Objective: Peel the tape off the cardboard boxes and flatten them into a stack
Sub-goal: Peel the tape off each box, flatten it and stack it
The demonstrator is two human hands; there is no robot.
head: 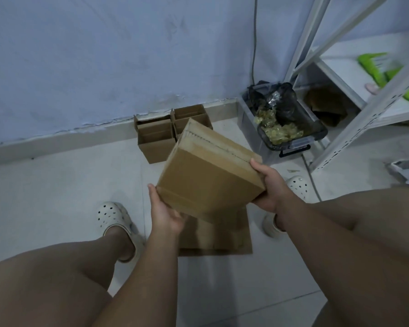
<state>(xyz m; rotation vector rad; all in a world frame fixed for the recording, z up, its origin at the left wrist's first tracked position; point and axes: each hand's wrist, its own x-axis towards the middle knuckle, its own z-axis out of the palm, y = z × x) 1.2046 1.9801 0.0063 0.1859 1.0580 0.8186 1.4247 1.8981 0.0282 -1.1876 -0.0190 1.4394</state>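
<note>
A pale blue wall (pixel 104 55) fills the far side, with a dark cable (pixel 254 43) running down it toward the right corner. Below it lies a light tiled floor (pixel 45 185). A white metal rack (pixel 364 123) stands at the right, and green packets (pixel 376 67) lie on one of its shelves.

The cardboard box (pixel 210 180) is held up off the floor in the middle of the scene, tilted, with its closed top face turned to the far right. A paler band runs along the dark seam of that face. Directly under it, flat on the floor between the person's feet, lies a sheet of flattened cardboard (pixel 222 237).

Against the foot of the wall, just beyond the held box, open boxes (pixel 156 140) stand side by side with their flaps up. To their right, beside the rack, a grey bin (pixel 295 144) holds a black bag (pixel 283 102) and crumpled yellowish tape (pixel 279 133).

The left hand (pixel 165 208) grips the box's near left corner, thumb along the side and palm beneath. The right hand (pixel 269 185) grips its right edge, thumb on top and fingers underneath.

A white clog (pixel 115 218) is on the left foot; the other clog (pixel 299 185) shows behind the right hand.
</note>
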